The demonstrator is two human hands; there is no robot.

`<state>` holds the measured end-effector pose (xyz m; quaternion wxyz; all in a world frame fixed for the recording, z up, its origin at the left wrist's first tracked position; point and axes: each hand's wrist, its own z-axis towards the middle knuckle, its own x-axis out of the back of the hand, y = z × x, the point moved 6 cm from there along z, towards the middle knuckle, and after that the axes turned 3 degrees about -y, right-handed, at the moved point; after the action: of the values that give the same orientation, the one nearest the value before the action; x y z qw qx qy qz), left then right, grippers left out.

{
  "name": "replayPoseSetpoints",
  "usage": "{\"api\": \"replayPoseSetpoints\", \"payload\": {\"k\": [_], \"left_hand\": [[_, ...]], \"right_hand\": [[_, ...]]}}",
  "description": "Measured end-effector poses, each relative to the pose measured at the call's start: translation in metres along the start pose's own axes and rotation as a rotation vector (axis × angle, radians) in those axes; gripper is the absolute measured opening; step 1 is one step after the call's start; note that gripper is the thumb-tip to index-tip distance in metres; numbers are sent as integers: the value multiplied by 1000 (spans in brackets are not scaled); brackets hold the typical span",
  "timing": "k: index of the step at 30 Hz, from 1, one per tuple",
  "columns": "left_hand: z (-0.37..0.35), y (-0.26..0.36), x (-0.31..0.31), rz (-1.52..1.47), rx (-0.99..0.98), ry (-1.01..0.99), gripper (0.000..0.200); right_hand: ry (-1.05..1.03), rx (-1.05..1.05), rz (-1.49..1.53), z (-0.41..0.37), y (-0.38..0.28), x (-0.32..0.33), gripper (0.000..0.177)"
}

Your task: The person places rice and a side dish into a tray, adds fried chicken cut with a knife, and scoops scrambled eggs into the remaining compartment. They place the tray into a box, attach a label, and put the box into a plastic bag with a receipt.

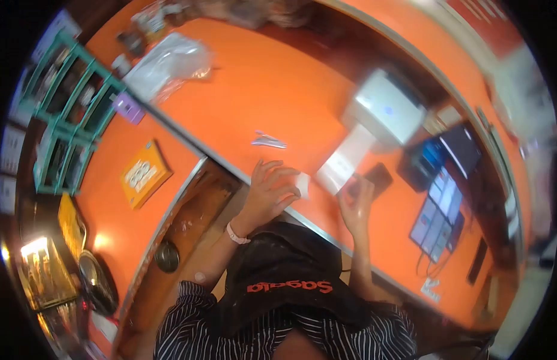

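My left hand (pixel 271 191), with a light band at the wrist, is over the table's front edge. Its fingers are bent around a small white piece of paper (pixel 302 185) at the fingertips. My right hand (pixel 356 201) pinches the near end of a white label strip (pixel 344 162), which runs from the front of a white label printer (pixel 383 108). Print on the strip is too blurred to read. A dark phone-like slab (pixel 377 180) lies just behind my right hand. Beyond my left hand rests a pair of scissors (pixel 269 141).
On the orange table (pixel 260 78) a tablet-like screen (pixel 437 210) and a dark box (pixel 422 162) stand at right. A clear plastic bag (pixel 170 63) lies far left. Green racks (pixel 68 108), a purple box (pixel 128 108) and an orange box (pixel 145 174) are at left.
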<state>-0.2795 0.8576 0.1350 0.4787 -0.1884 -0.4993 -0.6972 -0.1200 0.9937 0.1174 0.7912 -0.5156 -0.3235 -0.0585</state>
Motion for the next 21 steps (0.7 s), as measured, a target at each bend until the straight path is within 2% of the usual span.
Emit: {"api": "replayPoseSetpoints", "payload": {"k": [2, 3, 5, 7, 9, 10, 13, 15, 16, 18, 19, 20, 21], "left_hand": [[-21, -13, 25, 93, 176, 92, 12], [-27, -15, 34, 117, 201, 113, 12], [-43, -23, 54, 172, 264, 165, 12], [-67, -35, 72, 195, 401, 185, 10], [-90, -51, 92, 162, 459, 223, 10], [-101, -59, 99, 106, 483, 234, 10], [-134, -85, 124, 53, 531, 232, 9], [-155, -107, 144, -50, 538, 234, 17], [-164, -117, 158, -65, 528, 198, 36], [-213, -172, 176, 16, 564, 285, 60], [-245, -201, 184, 229, 703, 318, 68], [-278, -226, 192, 443, 838, 347, 77], [-311, -259, 200, 407, 928, 386, 82]], "right_hand": [[-486, 131, 36, -5, -53, -30, 42], [-542, 167, 62, -10, -71, -44, 42], [-600, 370, 10, -18, -110, -72, 46], [-688, 416, 21, -25, -130, -102, 42], [-842, 495, 31, -39, -142, -138, 32], [-841, 477, 92, -46, -148, -156, 23], [-864, 525, 55, -67, -181, -199, 19], [-892, 541, 17, -77, -198, -226, 15], [-895, 506, 26, -81, -200, -240, 14], [-864, 485, 97, -88, -201, -279, 10], [-862, 478, 93, -92, -193, -304, 10], [-947, 182, 373, -92, -176, -336, 9], [-999, -120, 651, -93, -161, -369, 8]]}}
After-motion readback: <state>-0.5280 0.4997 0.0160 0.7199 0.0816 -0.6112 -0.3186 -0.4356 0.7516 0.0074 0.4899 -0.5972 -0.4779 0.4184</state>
